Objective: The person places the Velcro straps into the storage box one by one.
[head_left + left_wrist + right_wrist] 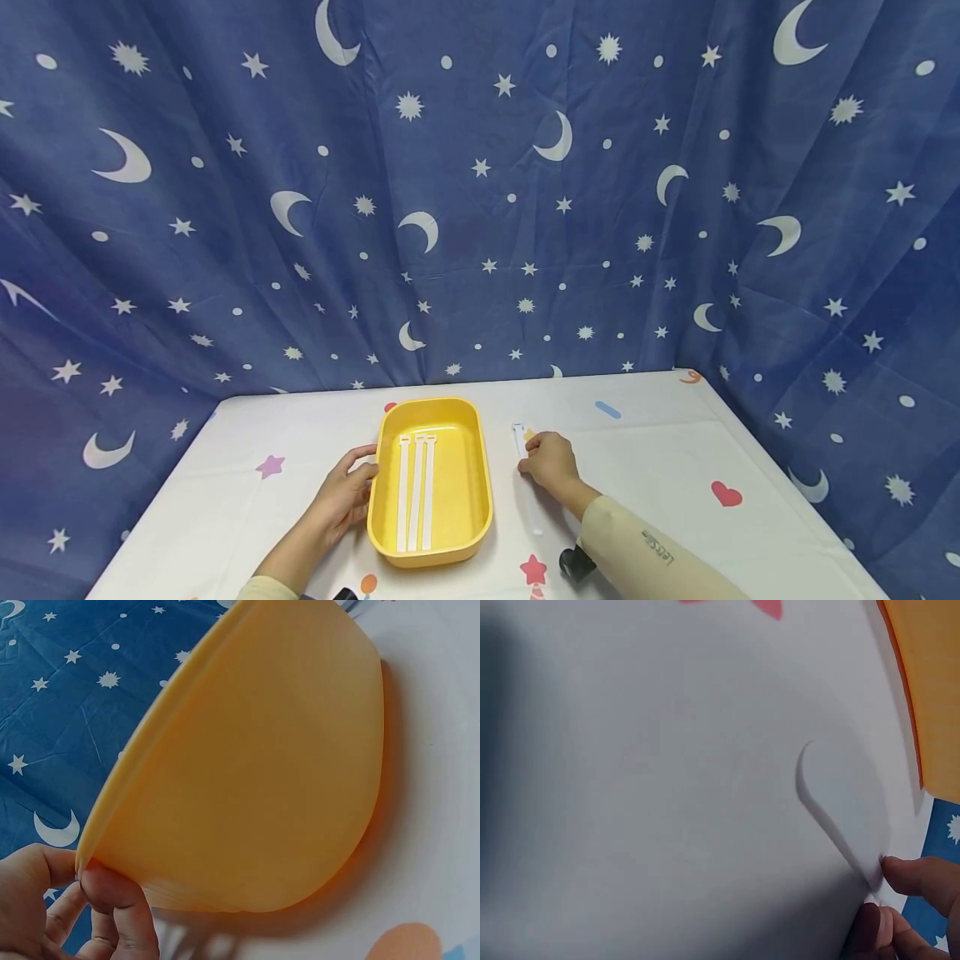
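My left hand (347, 497) pinches the left rim of a yellow tray (483, 492); in the left wrist view, thumb and fingers meet at that rim. Three slim white cable straps (416, 500) with slotted heads lie side by side lengthwise in the tray. To the right of the tray, my right hand (553, 462) pinches another white cable strap (518, 439) between thumb and fingers. Its slotted head points to the back and its tail toward the front. Seen from the right wrist, the tail of this strap (844, 817) curves away from the fingertips.
A white cloth (645, 475) printed with coloured shapes covers the table. Blue curtains (480, 208) with moons and stars stand behind it and at the sides. A dark rounded object (576, 564) shows beside the right sleeve.
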`<state>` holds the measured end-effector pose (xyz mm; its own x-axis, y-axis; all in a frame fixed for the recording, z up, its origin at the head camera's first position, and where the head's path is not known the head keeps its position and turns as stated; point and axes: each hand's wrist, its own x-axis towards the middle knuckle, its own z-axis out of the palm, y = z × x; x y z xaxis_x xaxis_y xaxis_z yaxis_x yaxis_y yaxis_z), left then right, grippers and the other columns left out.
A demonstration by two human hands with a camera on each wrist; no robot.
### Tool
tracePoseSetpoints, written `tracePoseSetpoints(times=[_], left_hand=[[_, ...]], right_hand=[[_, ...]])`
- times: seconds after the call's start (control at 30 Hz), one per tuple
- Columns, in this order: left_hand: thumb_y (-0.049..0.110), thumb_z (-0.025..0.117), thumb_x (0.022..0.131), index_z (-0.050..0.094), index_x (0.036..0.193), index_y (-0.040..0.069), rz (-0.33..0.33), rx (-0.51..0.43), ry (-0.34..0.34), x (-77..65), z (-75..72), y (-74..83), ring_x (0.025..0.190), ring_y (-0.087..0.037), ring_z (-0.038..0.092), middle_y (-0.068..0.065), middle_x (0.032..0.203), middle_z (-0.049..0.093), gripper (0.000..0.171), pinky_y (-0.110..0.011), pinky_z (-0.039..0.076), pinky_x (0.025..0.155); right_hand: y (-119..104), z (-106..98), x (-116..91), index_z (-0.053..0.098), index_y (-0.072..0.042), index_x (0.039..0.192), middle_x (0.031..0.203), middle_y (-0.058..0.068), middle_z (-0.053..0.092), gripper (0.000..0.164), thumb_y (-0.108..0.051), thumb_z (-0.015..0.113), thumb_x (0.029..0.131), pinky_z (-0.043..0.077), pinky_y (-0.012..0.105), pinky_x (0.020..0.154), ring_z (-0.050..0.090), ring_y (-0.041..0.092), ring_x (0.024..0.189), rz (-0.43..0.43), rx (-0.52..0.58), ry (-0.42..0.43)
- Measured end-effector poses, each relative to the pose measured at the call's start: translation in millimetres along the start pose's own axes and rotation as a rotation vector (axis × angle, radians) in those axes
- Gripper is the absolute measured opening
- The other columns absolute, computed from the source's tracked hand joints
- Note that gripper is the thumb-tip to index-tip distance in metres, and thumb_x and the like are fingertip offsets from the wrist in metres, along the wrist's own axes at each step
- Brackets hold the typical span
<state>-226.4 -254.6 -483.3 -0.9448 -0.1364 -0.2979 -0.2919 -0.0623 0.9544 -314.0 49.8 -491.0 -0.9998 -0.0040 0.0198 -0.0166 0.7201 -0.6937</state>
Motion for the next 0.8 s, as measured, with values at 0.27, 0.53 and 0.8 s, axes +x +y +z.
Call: tracePoseSetpoints(times=[0.27, 0.53, 0.8], left_hand=[[0.013, 0.048, 0.099, 0.041, 0.141, 0.010, -0.010, 0.001, 0.010, 1.1, 0.7, -0.5, 0.078, -0.015, 0.065, -0.015, 0.103, 0.065, 0.043, -0.034, 0.061, 0.071], [0.013, 0.048, 0.099, 0.041, 0.141, 0.010, -0.010, -0.005, 0.005, 1.0, 0.7, -0.3, 0.078, -0.014, 0.065, -0.014, 0.103, 0.065, 0.043, -0.033, 0.061, 0.071], [0.013, 0.048, 0.098, 0.042, 0.141, 0.009, -0.006, -0.023, 0.012, 0.7, 1.2, -0.8, 0.079, -0.016, 0.065, -0.016, 0.104, 0.065, 0.043, -0.034, 0.060, 0.070]], right_hand=[[-3.5, -2.3, 0.1, 0.069, 0.002, 0.089, 0.072, 0.003, 0.063, 0.026, 0.000, 0.082, 0.067, 0.049, 0.027, 0.063, 0.055, 0.015, 0.068, 0.030, -0.010, 0.006], [-3.3, -3.6, 0.7, 0.069, 0.002, 0.090, 0.072, 0.003, 0.062, 0.027, 0.001, 0.082, 0.066, 0.047, 0.025, 0.059, 0.054, 0.014, 0.067, 0.043, 0.006, 0.001], [2.5, -3.5, 4.0, 0.068, 0.002, 0.089, 0.071, 0.003, 0.063, 0.028, 0.006, 0.080, 0.063, 0.047, 0.021, 0.053, 0.055, 0.010, 0.057, 0.041, 0.077, 0.015]])
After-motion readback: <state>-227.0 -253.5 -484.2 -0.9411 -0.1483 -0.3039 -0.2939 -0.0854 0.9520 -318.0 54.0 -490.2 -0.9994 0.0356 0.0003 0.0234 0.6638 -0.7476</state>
